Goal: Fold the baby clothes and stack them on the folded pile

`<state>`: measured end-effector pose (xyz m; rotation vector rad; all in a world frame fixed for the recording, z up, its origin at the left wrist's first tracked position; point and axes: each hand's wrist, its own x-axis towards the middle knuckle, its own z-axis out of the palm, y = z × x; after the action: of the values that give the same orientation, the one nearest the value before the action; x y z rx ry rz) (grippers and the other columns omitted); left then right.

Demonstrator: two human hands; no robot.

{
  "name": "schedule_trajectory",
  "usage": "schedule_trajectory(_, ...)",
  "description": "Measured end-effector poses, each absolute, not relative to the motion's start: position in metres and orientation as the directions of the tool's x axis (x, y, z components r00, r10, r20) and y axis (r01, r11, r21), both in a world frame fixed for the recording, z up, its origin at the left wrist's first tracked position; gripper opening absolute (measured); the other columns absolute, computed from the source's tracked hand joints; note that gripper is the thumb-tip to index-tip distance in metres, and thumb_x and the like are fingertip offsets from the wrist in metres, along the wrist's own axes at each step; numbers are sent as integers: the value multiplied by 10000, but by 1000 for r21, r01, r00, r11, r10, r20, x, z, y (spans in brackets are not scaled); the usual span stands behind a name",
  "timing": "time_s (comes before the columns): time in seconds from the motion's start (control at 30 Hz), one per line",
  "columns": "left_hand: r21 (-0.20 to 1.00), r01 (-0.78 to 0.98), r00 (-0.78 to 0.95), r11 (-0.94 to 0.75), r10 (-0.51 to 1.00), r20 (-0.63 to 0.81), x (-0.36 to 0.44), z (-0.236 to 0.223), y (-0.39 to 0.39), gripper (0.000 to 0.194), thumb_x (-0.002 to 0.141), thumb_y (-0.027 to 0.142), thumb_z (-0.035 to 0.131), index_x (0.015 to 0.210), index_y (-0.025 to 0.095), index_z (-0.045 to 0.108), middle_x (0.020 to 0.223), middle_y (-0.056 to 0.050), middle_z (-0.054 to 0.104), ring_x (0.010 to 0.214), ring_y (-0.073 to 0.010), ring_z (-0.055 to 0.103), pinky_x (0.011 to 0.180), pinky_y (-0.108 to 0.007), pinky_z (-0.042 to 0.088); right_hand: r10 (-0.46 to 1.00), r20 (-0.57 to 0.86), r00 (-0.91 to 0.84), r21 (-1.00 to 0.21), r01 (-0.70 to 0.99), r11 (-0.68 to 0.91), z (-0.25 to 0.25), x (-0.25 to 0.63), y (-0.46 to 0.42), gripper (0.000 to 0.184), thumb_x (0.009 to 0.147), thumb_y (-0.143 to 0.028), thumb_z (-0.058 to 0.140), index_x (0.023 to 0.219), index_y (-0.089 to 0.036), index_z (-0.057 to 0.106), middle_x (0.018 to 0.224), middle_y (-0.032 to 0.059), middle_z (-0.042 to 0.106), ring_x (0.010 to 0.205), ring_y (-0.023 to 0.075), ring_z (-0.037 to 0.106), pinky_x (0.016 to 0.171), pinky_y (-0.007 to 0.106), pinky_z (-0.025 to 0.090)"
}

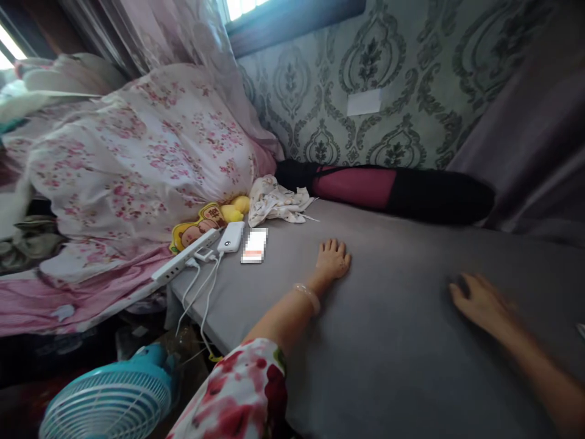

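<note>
My left hand (332, 258) lies flat, fingers spread, on the grey bed sheet (393, 341), with a pale bangle on the wrist. My right hand (478, 299) also rests palm down on the sheet further right, slightly blurred, fingers stretched out. Neither hand holds anything. Left of my left hand lie a phone (254, 245) and a white power bank (231, 236) with cables.
A white power strip (185, 262) sits at the bed's corner. A crumpled patterned cloth (278, 201) and a black and magenta bolster (388, 189) lie by the wall. Floral bedding (132, 164) is heaped at left. A blue fan (109, 396) stands below.
</note>
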<state>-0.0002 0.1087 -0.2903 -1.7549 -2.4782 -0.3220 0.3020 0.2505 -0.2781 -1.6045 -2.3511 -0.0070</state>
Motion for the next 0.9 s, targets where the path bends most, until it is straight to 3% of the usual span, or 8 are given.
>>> schedule_trajectory(0.07,117,940,-339,321,923,184,-1,-291,109,595,973,463,161,1404,139,412,1472,-160,390,1368,-298,321,1098,-476,257,897,166,-410,-241,865,440,-278,260,226,549,920,-413,309,1285,-107,581,1400,225,477,1290,310,450,1006,461,349)
schedule_trajectory(0.2,117,941,-336,319,923,188,-2,-292,110,594,974,465,160,1404,141,410,1470,-157,393,1366,-301,318,1093,-483,259,845,81,-529,-278,802,529,-275,202,185,560,913,-405,331,1317,-73,532,1439,200,435,1325,297,408,1055,440,334)
schedule_trajectory(0.37,110,947,-321,303,916,239,-1,-291,109,538,974,428,220,1348,130,466,1405,-163,459,1306,-306,389,1053,-476,308,740,129,-661,-227,706,671,-288,163,156,540,932,-368,300,1351,-90,496,1468,172,407,1349,302,368,1065,505,321)
schedule_trajectory(0.57,147,963,-256,226,938,235,-17,-282,109,447,959,437,323,1215,169,572,1234,-133,574,1164,-284,505,969,-449,397,695,188,-694,-191,668,719,-303,160,136,553,946,-376,264,1360,-89,493,1459,168,427,1352,303,368,1102,541,249)
schedule_trajectory(0.63,224,960,-207,166,962,178,-31,-276,112,394,947,402,382,1197,182,594,1247,-121,581,1169,-269,512,983,-426,402,683,214,-698,-180,659,730,-306,163,134,567,954,-380,240,1364,-79,490,1454,173,434,1354,302,369,1111,532,236)
schedule_trajectory(0.73,470,876,-160,108,985,71,-60,-265,116,340,917,302,459,1181,158,616,1204,-103,632,1090,-205,578,955,-319,440,665,252,-703,-157,648,745,-307,164,132,586,958,-381,217,1363,-58,492,1447,183,442,1350,309,375,1115,517,231)
schedule_trajectory(0.8,630,762,-264,149,960,92,-83,-256,117,317,903,257,468,1142,142,641,1122,-85,680,998,-173,621,899,-273,468,664,268,-698,-149,650,745,-307,164,131,585,958,-377,215,1357,-57,500,1441,184,450,1343,310,386,1116,514,227)
schedule_trajectory(0.9,692,673,-533,262,821,207,-122,-242,113,243,852,206,499,972,132,697,971,-70,715,915,-179,637,860,-285,479,666,276,-693,-153,653,742,-305,164,129,578,957,-375,219,1354,-68,508,1434,182,459,1338,307,393,1113,515,236)
